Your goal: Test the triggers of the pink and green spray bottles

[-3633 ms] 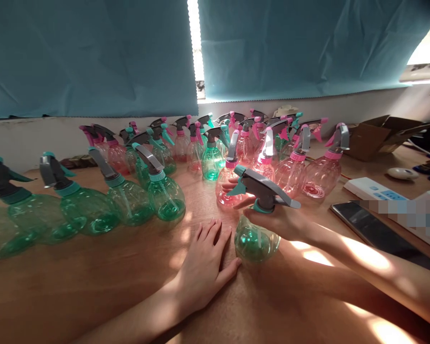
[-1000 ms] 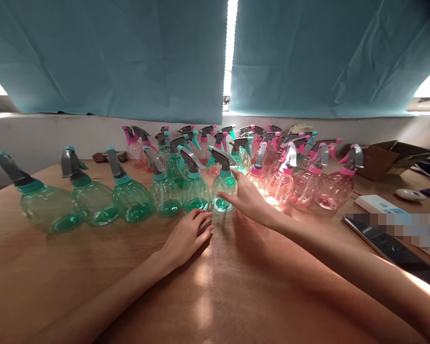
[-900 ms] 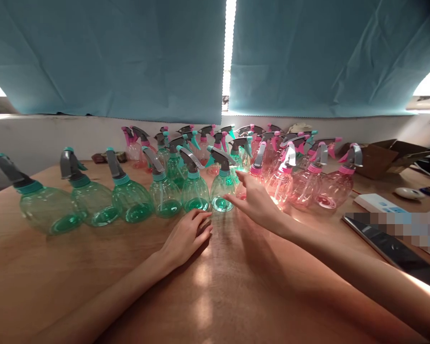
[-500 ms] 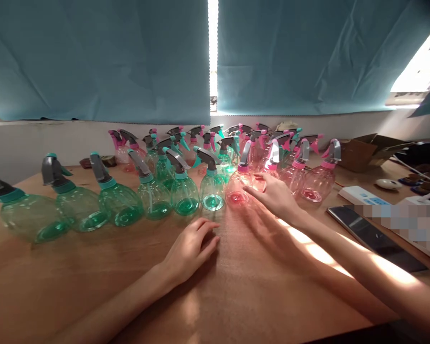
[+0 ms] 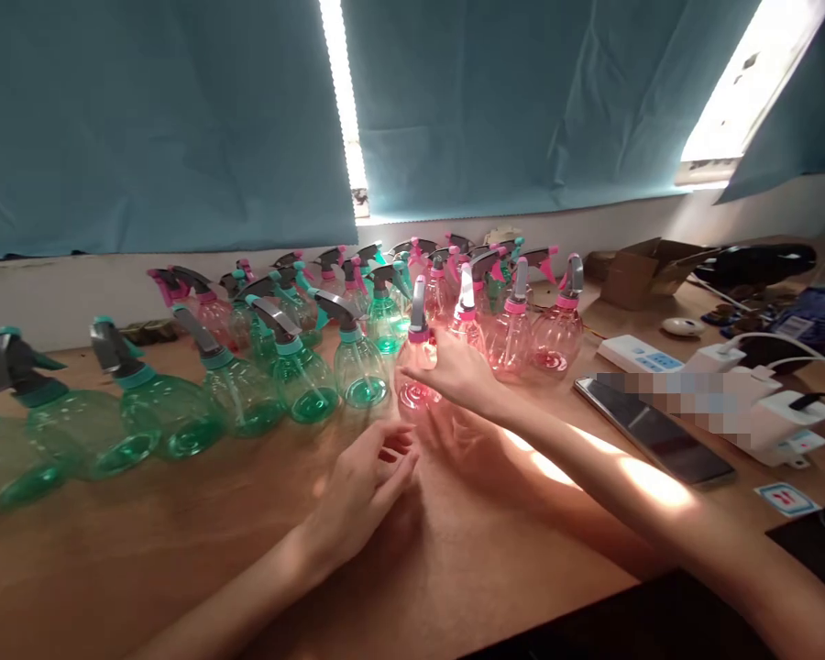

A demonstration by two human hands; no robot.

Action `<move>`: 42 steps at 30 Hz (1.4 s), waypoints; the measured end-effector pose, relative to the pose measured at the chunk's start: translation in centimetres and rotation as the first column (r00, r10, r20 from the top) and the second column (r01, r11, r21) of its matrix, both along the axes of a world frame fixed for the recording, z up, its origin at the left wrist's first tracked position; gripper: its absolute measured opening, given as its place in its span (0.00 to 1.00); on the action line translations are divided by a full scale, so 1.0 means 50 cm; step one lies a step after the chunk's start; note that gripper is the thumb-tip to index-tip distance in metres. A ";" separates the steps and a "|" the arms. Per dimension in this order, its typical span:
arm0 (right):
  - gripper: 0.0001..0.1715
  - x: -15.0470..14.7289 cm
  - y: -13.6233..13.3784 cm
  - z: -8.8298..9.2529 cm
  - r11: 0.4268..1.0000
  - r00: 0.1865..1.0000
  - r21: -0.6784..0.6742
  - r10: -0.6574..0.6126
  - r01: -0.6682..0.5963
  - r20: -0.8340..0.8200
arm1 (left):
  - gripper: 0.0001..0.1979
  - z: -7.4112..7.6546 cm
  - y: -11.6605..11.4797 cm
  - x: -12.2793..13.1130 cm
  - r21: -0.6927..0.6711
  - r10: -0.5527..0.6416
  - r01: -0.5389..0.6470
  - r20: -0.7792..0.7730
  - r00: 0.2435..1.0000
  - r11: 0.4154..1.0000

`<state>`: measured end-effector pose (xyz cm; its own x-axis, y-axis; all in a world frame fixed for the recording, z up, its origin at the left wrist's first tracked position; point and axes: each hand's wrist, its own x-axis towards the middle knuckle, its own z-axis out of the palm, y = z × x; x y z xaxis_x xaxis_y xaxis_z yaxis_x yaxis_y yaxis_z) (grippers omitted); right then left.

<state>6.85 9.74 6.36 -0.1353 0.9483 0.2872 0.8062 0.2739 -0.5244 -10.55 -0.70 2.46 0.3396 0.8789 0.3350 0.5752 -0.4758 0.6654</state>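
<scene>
A row of green spray bottles point(image 5: 302, 380) with grey triggers runs from the far left to the middle of the wooden table point(image 5: 179, 541). Pink spray bottles point(image 5: 556, 325) cluster behind and to the right. My right hand point(image 5: 454, 374) reaches forward with its fingers curled round the front pink spray bottle point(image 5: 416, 367), next to the last green one point(image 5: 361, 367). My left hand point(image 5: 361, 490) rests on the table nearer to me, fingers loosely apart, holding nothing.
A dark phone point(image 5: 653, 431) lies to the right, beside a white power strip point(image 5: 639, 353) and white plugs point(image 5: 784, 422). A cardboard box point(image 5: 636, 270) sits at the back right. Blue curtains point(image 5: 179, 119) hang behind.
My right hand set a green bottle into the row, then moved right onto the front pink bottle. My left hand drew back slightly. The view has swung right.
</scene>
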 end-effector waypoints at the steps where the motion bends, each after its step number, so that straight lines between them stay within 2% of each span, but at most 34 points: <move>1: 0.35 0.015 -0.015 0.006 0.999 0.999 -0.011 0.034 -0.034 0.008 | 0.09 -0.003 0.003 0.006 0.004 0.045 -0.045 0.039 0.998 0.999; 4: 0.37 0.071 -0.060 0.022 0.975 0.975 -0.065 0.216 -0.213 0.047 | 0.17 -0.012 0.012 0.021 0.039 0.178 -0.181 0.084 0.980 0.983; 6: 0.35 0.109 -0.083 0.031 0.929 0.931 -0.099 0.362 -0.357 0.044 | 0.25 -0.018 0.016 0.032 0.057 0.186 -0.191 0.077 0.979 0.980; 9: 0.31 0.154 -0.103 0.037 0.871 0.874 -0.081 0.485 -0.485 -0.025 | 0.35 -0.022 0.018 0.055 -0.066 0.049 -0.041 0.122 0.991 0.997; 12: 0.27 0.178 -0.113 0.040 0.804 0.804 -0.056 0.585 -0.592 -0.104 | 0.38 -0.025 0.016 0.079 -0.214 -0.095 0.141 0.212 0.973 0.967; 15: 0.28 0.186 -0.120 0.045 0.740 0.739 -0.076 0.649 -0.668 -0.181 | 0.40 -0.031 0.014 0.096 -0.219 -0.131 0.185 0.241 0.962 0.958; 17: 0.33 0.183 -0.123 0.049 0.724 0.718 -0.076 0.654 -0.685 -0.237 | 0.42 -0.036 0.016 0.102 -0.217 -0.099 0.148 0.225 0.969 0.965; 20: 0.38 0.167 -0.125 0.048 0.750 0.710 -0.033 0.610 -0.660 -0.352 | 0.43 -0.042 0.023 0.107 -0.199 -0.068 0.099 0.157 0.985 0.975; 24: 0.34 0.134 -0.116 0.031 0.805 0.689 0.058 0.540 -0.590 -0.483 | 0.43 -0.041 0.033 0.115 -0.164 -0.078 0.099 0.129 0.988 0.981; 29: 0.29 0.097 -0.084 0.003 0.833 0.661 0.149 0.520 -0.534 -0.541 | 0.47 -0.042 0.041 0.118 -0.145 -0.059 0.078 0.135 0.989 0.986; 32: 0.31 0.085 -0.063 -0.009 0.831 0.638 0.155 0.517 -0.535 -0.570 | 0.47 -0.048 0.046 0.108 -0.186 -0.030 0.044 0.080 0.996 0.982; 35: 0.34 0.080 -0.046 -0.015 0.835 0.643 0.137 0.505 -0.533 -0.575 | 0.48 -0.053 0.053 0.089 -0.145 -0.040 0.041 0.009 0.999 0.989; 37: 0.36 0.079 -0.037 -0.016 0.842 0.650 0.129 0.493 -0.524 -0.579 | 0.45 -0.053 0.056 0.073 -0.084 -0.061 0.057 -0.042 0.997 0.995; 39: 0.36 0.079 -0.029 -0.015 0.831 0.622 0.149 0.508 -0.536 -0.596 | 0.39 -0.050 0.057 0.058 -0.037 -0.074 0.070 -0.110 0.991 0.997; 41: 0.31 0.078 -0.026 -0.010 0.821 0.602 0.181 0.528 -0.541 -0.599 | 0.34 -0.045 0.054 0.046 -0.013 -0.071 0.070 -0.176 0.982 0.997; 42: 0.27 0.078 -0.026 -0.007 0.828 0.619 0.184 0.525 -0.529 -0.584 | 0.32 -0.042 0.052 0.040 -0.009 -0.066 0.065 -0.204 0.977 0.998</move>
<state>10.74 8.46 6.02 -0.4191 0.7704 0.4804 0.0503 0.5480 -0.8349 -8.55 1.89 0.34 0.4573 0.8533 0.2504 0.6666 -0.5153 0.5386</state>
